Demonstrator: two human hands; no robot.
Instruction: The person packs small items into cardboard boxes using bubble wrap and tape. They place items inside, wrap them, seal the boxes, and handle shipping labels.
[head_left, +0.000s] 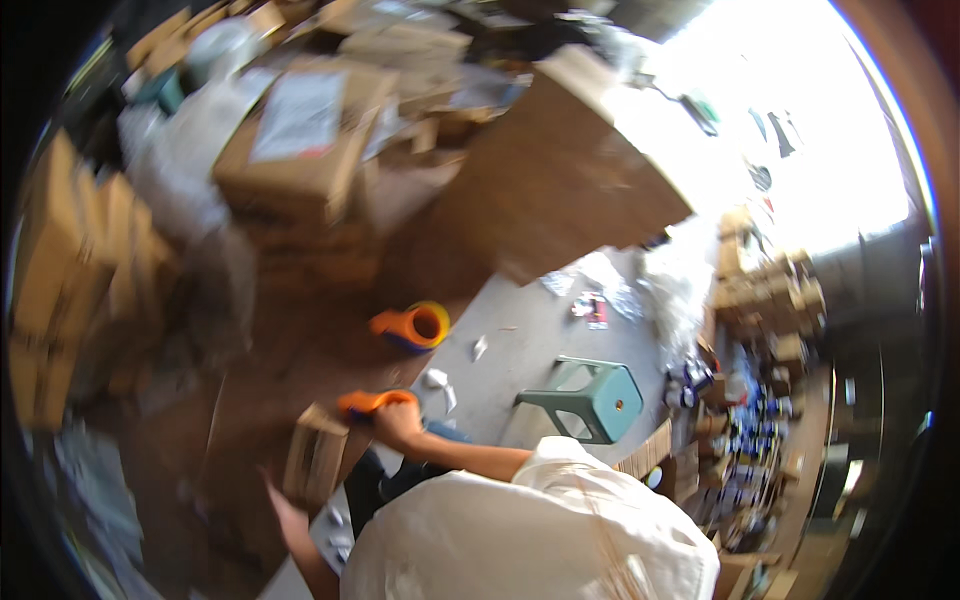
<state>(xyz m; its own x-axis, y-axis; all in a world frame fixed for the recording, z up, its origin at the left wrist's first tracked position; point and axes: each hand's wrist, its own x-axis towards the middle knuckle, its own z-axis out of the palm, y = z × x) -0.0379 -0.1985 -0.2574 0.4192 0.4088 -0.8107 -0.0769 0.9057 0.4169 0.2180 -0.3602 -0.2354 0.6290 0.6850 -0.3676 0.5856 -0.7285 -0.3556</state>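
Note:
My right hand (399, 426) grips an orange tape dispenser (367, 401) by the near edge of the brown tabletop (300, 352). Just beside it on the tabletop is a small cardboard box (316, 454). My left hand (271, 486) is at the other side of that box; motion blur hides its fingers, so I cannot tell whether it touches the box. Farther along the same edge lies a second orange tape dispenser (412, 328) with a roll of tape on it.
A large carton (300, 180) with a paper sheet on top and a big cardboard panel (555, 180) occupy the far side. More cartons (56, 277) stand at the left. On the floor are a green plastic stool (619, 401) and clear plastic wrap (679, 285).

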